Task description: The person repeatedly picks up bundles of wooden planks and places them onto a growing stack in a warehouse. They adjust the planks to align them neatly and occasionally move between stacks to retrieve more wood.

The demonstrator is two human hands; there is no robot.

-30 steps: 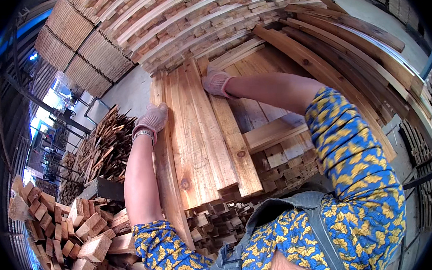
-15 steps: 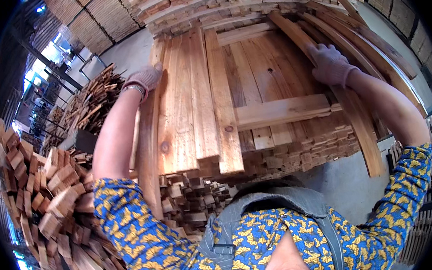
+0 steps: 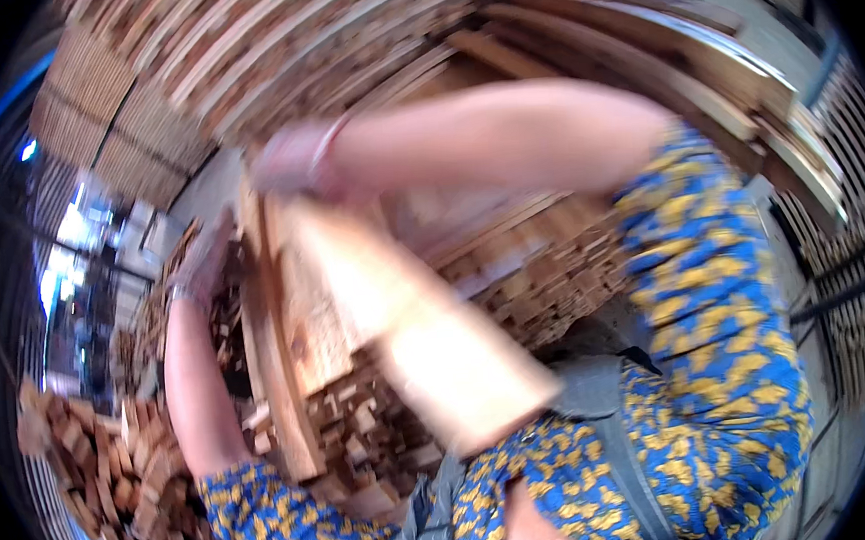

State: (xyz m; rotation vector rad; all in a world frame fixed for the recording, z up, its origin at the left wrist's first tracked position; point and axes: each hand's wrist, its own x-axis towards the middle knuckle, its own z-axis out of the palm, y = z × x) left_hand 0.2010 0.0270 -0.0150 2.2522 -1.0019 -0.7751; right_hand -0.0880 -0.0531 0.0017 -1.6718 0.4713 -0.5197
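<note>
Apparently mid-handling, not finished: pale plank point(image 3: 459, 368) slanting from gloved right hand point(image 3: 295, 164) toward grey apron point(image 3: 591, 387), out of line with long narrow board point(image 3: 276, 361) at left edge of wood stack point(image 3: 552, 262). Cannot tell right hand's grip through blur. Near narrow board, left hand point(image 3: 206, 261), finger pose unclear. Lying flat beneath: broad board point(image 3: 313, 347). Apart at right, perhaps left to handle: long planks point(image 3: 629, 64).

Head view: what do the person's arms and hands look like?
Left hand and right hand: pale gloves, too motion-blurred to make out the knit. A reddish edge shows at the right cuff, a light band at the left wrist. Forearms bare; sleeves blue with a yellow print, bunched in folds on the right.
</note>
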